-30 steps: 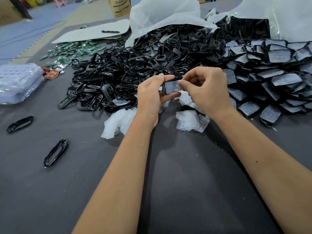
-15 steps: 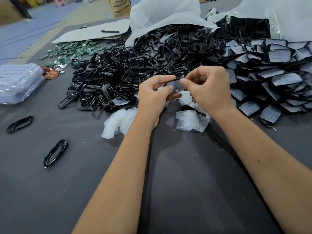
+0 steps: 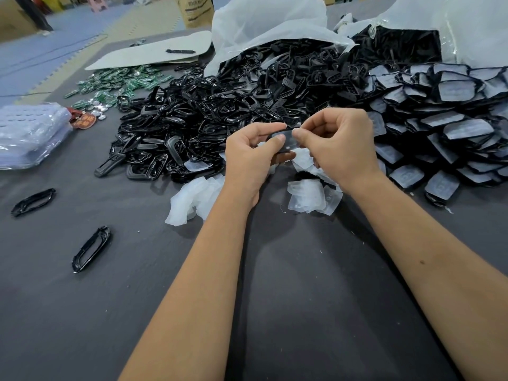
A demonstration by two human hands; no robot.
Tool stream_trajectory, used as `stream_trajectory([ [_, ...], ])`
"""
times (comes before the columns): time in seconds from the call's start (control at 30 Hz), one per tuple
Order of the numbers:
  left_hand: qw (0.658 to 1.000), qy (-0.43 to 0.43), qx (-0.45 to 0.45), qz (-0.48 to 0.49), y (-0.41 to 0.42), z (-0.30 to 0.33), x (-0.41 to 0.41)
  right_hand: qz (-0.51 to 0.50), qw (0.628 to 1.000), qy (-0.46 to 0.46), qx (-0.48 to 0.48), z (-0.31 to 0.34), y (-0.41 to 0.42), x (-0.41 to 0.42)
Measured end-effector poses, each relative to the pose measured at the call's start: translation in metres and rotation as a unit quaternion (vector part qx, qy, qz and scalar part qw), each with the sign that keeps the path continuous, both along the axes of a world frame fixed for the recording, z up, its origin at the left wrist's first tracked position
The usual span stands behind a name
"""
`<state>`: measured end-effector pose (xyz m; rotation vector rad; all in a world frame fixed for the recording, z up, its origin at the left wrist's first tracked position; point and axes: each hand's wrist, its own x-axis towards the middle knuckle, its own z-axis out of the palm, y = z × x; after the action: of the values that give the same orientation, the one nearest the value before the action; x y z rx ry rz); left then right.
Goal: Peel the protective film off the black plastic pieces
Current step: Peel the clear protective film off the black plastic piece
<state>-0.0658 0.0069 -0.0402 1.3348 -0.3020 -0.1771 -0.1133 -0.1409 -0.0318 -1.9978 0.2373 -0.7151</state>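
In the head view, a small glossy black plastic piece is held above the dark grey table cloth, between the two hands and in front of the large heap of bare black plastic frames. The left hand is closed on it, thumb pressed on its face; the right hand is pinched at its right end, apparently on the film edge, though the film itself cannot be made out there.

The film could tear or slip if pinched too shallowly, and the piece could twist out of the left grip and drop among the discarded clear film scraps, where it might be mistaken for finished stock.

Printing is seen on the brown cardboard box at the far edge, but it is too blurred to be read. Faint marks on the stacked film-covered black pieces are likewise illegible.
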Motion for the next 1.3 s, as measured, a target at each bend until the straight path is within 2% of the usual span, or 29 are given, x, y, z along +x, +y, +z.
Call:
stream_trajectory([
  [0.87,0.999,0.005,0.011,0.030,-0.0040,-0.0038,0.0010,-0.021,0.999,0.009,-0.024,-0.0002,0.0050,-0.0011],
  [1.1,0.998,0.054,-0.030,0.001,-0.0021,-0.0014,0.0035,-0.036,0.999,0.011,-0.013,-0.0022,0.0051,-0.0001],
  [1.3,0.999,0.037,-0.023,-0.003,-0.0016,-0.0003,0.0013,-0.043,0.999,0.003,-0.016,-0.0018,0.0059,-0.0004],
])
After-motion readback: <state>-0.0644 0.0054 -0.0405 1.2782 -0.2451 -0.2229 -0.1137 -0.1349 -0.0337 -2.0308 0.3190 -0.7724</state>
